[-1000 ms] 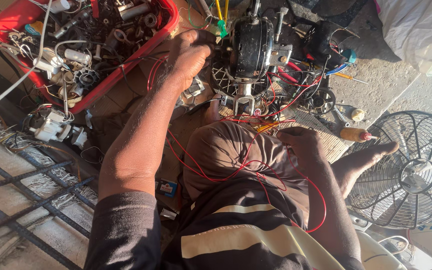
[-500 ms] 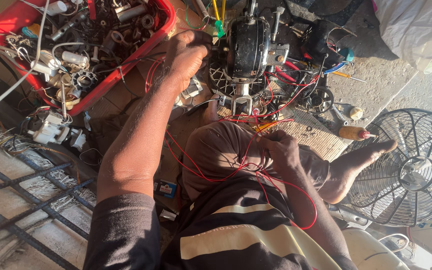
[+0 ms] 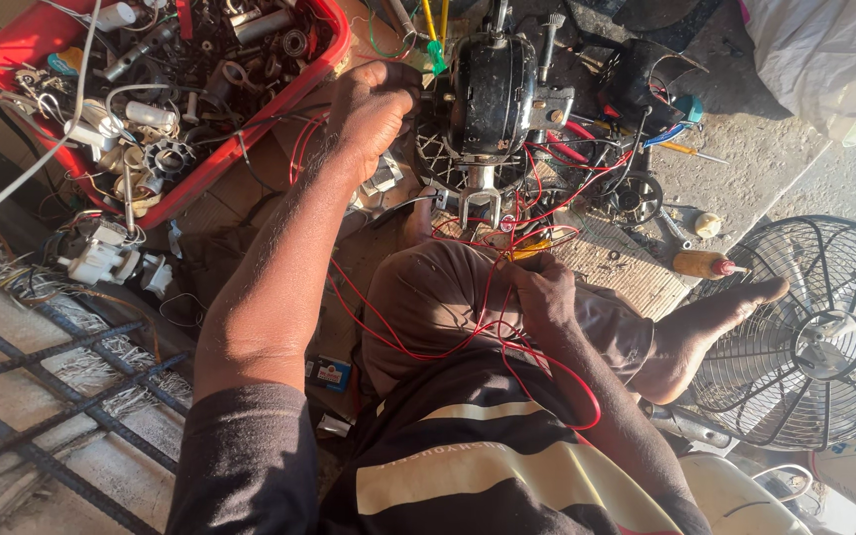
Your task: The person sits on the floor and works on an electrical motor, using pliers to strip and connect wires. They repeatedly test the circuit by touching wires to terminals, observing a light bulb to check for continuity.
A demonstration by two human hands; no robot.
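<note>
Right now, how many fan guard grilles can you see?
1 for certain: the round wire grille at the right, beside the bare foot. More may be hidden in the clutter around the black motor.

The motor (image 3: 492,94) stands ahead of the knee (image 3: 438,297), with the tray (image 3: 334,59) of small parts to its left. The left hand (image 3: 369,114) lies between tray and motor (touching the motor's side). The fan guard (image 3: 824,337) lies far right, beside the foot (image 3: 715,317).
</note>
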